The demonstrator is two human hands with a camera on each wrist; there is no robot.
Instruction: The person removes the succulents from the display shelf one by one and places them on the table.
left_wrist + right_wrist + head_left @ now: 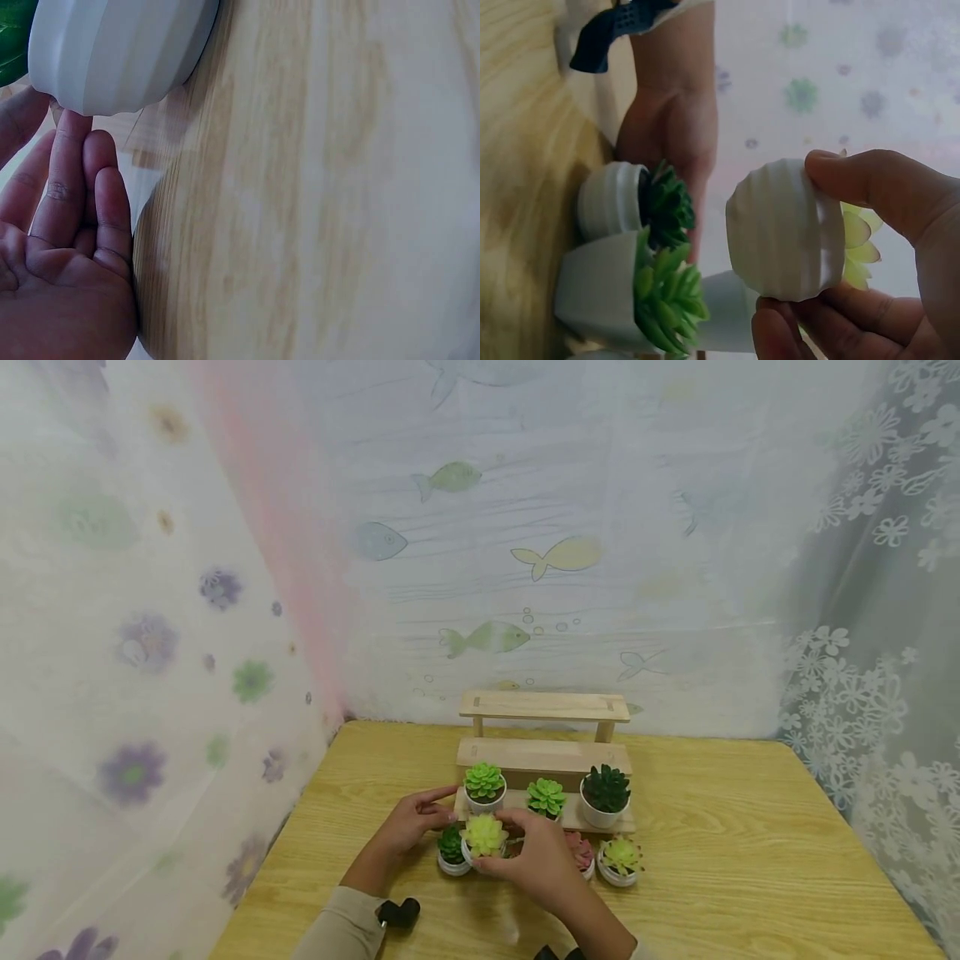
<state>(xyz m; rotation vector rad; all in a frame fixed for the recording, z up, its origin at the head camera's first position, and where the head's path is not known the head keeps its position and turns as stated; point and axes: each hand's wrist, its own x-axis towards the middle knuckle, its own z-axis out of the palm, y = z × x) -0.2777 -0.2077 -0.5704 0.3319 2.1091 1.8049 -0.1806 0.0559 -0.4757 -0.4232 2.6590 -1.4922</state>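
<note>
Right hand (536,856) has a thumb-and-finger pinch on a yellow-green succulent (484,833), the fingers bent round its ribbed white pot (784,229); the right wrist view shows that pot clear of the tabletop. In the head view it sits in front of the wooden stand (543,755), near the left end. Left hand (412,818) is at the stand's left end, fingers loosely extended, thumb apart, grip free; its fingertips are right by a white pot in the left wrist view, can't tell if they touch it. Small dark green succulent (451,843), also in a white ribbed pot, is in front of the stand's left end, just beside the held one. Stand has three stepped tiers. Lowest tier (573,815) carries three: bright green succulent (484,781) in a white pot at its left end, light green succulent (546,795) mid-tier with its pot mostly hidden, big dark green succulent (606,788) in a white pot toward the right end. In front of the stand's right half: pink-red succulent (580,850), partly behind the right hand, then red-tipped succulent (621,856) to its right. Wood-grain table (735,835) under the stand, fish-print sheet (480,568) behind it.
</note>
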